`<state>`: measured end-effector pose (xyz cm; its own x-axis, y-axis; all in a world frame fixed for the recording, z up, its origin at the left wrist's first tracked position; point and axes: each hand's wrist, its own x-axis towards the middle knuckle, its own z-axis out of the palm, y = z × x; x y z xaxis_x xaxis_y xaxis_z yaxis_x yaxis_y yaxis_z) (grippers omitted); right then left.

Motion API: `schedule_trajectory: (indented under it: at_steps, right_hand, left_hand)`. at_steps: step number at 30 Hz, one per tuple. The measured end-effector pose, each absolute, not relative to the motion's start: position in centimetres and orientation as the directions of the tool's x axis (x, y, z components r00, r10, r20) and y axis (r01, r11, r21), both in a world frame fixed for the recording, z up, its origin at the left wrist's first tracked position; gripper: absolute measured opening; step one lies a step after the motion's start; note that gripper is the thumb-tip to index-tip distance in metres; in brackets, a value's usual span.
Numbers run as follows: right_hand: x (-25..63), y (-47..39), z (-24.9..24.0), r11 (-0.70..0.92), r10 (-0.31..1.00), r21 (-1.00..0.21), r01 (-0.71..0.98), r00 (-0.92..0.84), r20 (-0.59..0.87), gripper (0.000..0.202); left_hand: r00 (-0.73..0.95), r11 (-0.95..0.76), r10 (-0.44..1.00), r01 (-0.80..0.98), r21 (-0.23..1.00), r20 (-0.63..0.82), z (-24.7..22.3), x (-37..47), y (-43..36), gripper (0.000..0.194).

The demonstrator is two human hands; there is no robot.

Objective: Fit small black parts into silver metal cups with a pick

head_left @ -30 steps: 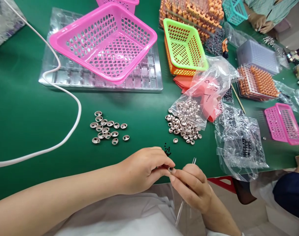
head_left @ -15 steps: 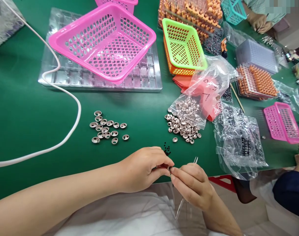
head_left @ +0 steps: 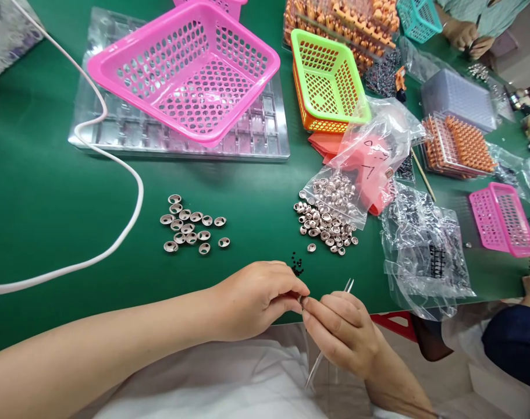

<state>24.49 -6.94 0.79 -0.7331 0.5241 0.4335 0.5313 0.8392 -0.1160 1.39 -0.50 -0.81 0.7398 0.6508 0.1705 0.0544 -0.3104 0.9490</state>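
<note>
Between the thumb and fingertips of my left hand [head_left: 262,299] is a small silvery metal cup [head_left: 301,299], mostly hidden by the fingers. My right hand [head_left: 341,331] meets it there, thumb and index finger pressed against the same cup. A pair of metal tweezers [head_left: 315,368] lies tucked through my right hand, tips pointing up and away from the cup. Just beyond my fingertips sit tiny black pieces [head_left: 296,265]. Farther back is a heap of similar metal cups [head_left: 328,227], partly under a clear bag. A looser group of cups [head_left: 190,233] lies left, hollow sides up.
A pink basket [head_left: 195,125] rests on a clear compartment tray [head_left: 265,148]. Behind the heap stand a green basket [head_left: 330,105] and a marked plastic bag [head_left: 373,151]. A white cable [head_left: 136,209] curves across the left. Crumpled plastic [head_left: 422,256] lies right; a co-worker's hands [head_left: 468,38] are far right.
My hands stay together at the cup, almost unmoved. The tweezers have tilted slightly in my right hand. The view has shifted a little, and the co-worker's hands at the far right have moved.
</note>
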Motion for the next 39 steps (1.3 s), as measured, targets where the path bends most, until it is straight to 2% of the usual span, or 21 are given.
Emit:
schedule_trajectory:
  at_steps: [7, 16, 23, 30, 39]
  right_hand:
    - [24.8, -7.4, 0.7, 0.826, 0.553, -0.192, 0.53, -0.693, 0.463, 0.012]
    - [24.8, -7.7, 0.4, 0.76, 0.639, -0.3, 0.576, -0.582, 0.502, 0.022]
    - [24.8, -7.4, 0.2, 0.794, 0.6, -0.245, 0.556, -0.649, 0.468, 0.019]
    - [24.1, -6.6, 0.5, 0.838, 0.533, -0.2, 0.507, -0.687, 0.494, 0.018]
    - [24.1, -6.9, 0.3, 0.823, 0.554, -0.199, 0.532, -0.674, 0.488, 0.014]
  left_hand:
    - [0.727, -0.254, 0.672, 0.05, 0.966, 0.139, -0.8, 1.4, -0.5, 0.009]
    - [0.717, -0.233, 0.689, 0.075, 0.97, 0.11, -0.9, 1.4, -0.5, 0.01]
    - [0.724, -0.289, 0.675, 0.079, 0.954, 0.145, -1.1, 1.4, -0.6, 0.012]
    - [0.745, -0.375, 0.639, 0.088, 0.923, 0.189, -1.2, 1.4, -0.7, 0.011]
    - [0.744, -0.346, 0.646, 0.084, 0.935, 0.172, -1.1, 1.4, -0.6, 0.013]
